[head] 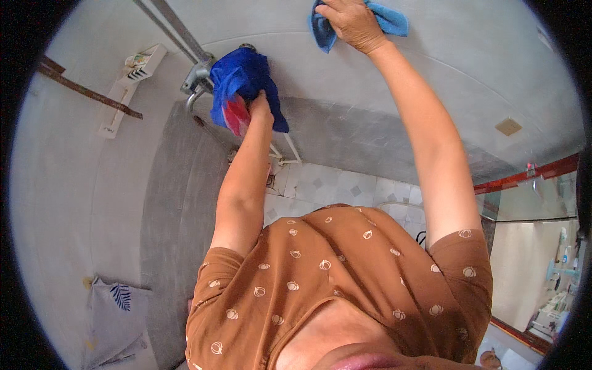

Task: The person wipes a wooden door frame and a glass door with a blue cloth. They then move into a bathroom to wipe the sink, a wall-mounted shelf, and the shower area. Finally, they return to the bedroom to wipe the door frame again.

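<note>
My right hand [354,23] presses a light blue cloth [392,19] against the pale wall [444,41] at the top of the view. The cloth bunches under the fingers, and its darker folded part sticks out on the left. Lower and to the left, my left hand [260,108] grips a dark blue cloth [243,71] that has a red and pink patch. Most of the left fingers are hidden by its folds. This cloth hangs right beside a metal shower mixer [198,77], partly covering it; whether it touches the fitting I cannot tell.
Metal pipes [178,30] rise above the mixer. On the left wall are a white holder [147,64], a brown strip [88,90] and a hanging cloth with a leaf print [118,314]. A wall socket or switch [508,126] and a red-framed mirror [532,203] are at right. Below lies tiled floor [323,185].
</note>
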